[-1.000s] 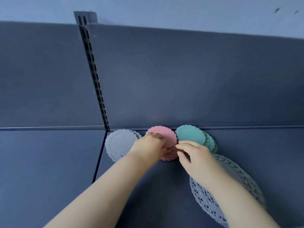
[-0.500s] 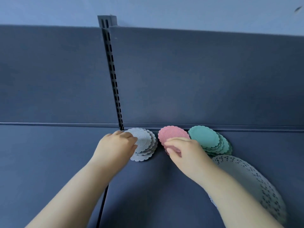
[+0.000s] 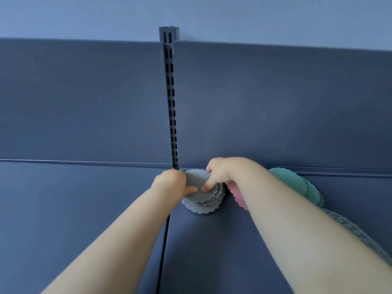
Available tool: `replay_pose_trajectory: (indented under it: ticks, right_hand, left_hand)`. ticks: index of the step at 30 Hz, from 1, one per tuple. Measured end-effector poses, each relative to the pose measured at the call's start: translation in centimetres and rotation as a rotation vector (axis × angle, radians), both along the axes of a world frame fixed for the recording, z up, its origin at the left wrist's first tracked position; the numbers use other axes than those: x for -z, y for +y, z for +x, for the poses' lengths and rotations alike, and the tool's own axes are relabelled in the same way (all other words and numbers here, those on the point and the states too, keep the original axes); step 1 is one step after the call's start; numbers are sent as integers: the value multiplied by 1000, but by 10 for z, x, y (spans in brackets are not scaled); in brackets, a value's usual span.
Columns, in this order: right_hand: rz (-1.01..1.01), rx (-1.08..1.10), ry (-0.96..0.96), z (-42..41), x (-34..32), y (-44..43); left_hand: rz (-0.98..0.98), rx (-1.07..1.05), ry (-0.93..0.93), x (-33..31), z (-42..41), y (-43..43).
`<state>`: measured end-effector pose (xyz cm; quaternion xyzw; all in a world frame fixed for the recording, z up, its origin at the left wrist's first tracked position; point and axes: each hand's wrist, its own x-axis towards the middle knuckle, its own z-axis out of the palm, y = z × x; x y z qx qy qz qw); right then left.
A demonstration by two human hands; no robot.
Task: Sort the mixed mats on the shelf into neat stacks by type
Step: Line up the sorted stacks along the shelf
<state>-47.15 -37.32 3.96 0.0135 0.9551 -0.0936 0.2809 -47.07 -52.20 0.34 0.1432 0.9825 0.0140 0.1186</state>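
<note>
**Grey mats held between both hands on the shelf**

Nearest the camera, two bare forearms are seen reaching forward over the dark blue shelf. At the lower right, a white lace doily is laid flat on the shelf, partly hidden under the right forearm.

Further in, a stack of grey scalloped mats is gripped from both sides. The left hand is curled round the stack's left edge, with its thumb pressed on the top mat. The right hand is closed on the right side, thumb at the front and fingers over the back. The lower mats are fanned out unevenly.

Just beside the grey stack, to its right, pink mats are largely covered by the right arm. Beyond them, green mats are spread in a slanting pile against the back panel.

A slotted upright is set into the panel, and a pale blue wall is seen above.
</note>
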Motion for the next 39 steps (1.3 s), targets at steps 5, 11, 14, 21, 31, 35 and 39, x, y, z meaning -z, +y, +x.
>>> replay_pose_trajectory:
  ticks: [5, 11, 14, 21, 31, 35, 39]
  right_hand:
    - [89, -31, -135, -12, -9, -7]
    - [91, -2, -85, -11, -5, -11]
    - [53, 39, -43, -4, -5, -12]
    - [-3, 129, 100, 13, -2, -20]
    - [-267, 330, 647, 83, 19, -31]
    - [-514, 363, 788, 117, 12, -34]
    - [-698, 278, 977, 145, 5, -48]
  left_hand:
    - [-35, 44, 45, 0, -4, -3]
    - [51, 25, 72, 10, -6, -8]
    - [75, 34, 86, 12, -6, -9]
    - [258, 36, 49, 14, -2, -15]
    - [586, 109, 72, 0, 23, -26]
    - [762, 150, 246, -18, 55, -39]
    - [882, 199, 443, -32, 96, -59]
